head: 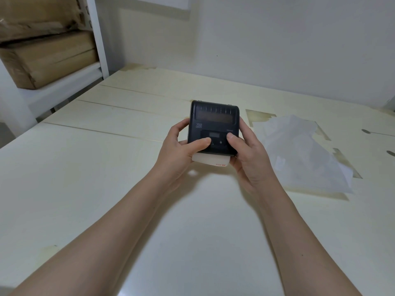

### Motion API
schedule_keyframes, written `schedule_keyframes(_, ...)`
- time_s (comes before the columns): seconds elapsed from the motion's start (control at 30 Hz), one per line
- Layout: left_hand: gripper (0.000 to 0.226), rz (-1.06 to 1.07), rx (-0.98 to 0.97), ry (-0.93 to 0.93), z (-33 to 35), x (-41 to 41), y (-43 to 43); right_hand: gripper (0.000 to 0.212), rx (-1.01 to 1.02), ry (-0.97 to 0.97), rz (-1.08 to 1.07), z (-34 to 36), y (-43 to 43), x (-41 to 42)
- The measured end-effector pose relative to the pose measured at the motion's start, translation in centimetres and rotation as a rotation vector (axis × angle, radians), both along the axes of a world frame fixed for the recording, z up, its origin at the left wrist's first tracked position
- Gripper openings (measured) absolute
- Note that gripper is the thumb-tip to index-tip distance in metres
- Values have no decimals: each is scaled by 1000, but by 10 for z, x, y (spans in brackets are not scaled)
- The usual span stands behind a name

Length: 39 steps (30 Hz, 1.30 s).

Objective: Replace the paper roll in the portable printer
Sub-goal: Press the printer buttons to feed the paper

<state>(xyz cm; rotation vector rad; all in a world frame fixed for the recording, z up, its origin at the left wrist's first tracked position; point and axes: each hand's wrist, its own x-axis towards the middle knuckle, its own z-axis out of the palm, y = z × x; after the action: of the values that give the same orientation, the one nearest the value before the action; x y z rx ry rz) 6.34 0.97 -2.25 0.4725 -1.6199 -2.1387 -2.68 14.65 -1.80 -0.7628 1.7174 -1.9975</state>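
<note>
A black portable printer [214, 119] is held above the white table [106, 178], lid closed, its small display and buttons facing me. My left hand [181, 150] grips its left side with the thumb resting on the button panel. My right hand [245, 150] grips the right side, thumb also on the panel. A strip of white paper [210, 160] with a small red mark sticks out from the printer's near edge, between my two hands.
A crumpled sheet of white wrapping paper [303, 154] lies on the table to the right. Brown cardboard boxes [44, 60] sit on a white shelf [100, 39] at the far left. A white wall runs behind the table.
</note>
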Motion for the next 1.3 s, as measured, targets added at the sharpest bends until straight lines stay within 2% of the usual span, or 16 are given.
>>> schedule_keyframes(0.4, 62, 7, -13, 0, -1, 0, -1, 50, 7, 7, 13, -1, 0, -1)
schedule_keyframes(0.67, 68, -28, -31, 26, -2, -1, -2, 64, 5, 22, -6, -3, 2, -2)
schedule_keyframes(0.87, 56, -50, -12, 50, -2, -2, -4, 63, 3, 55, -36, -5, 3, -4)
schedule_keyframes(1.3, 52, -70, -31, 78, -5, -5, -6, 66, 14, 74, -60, -7, 2, -8)
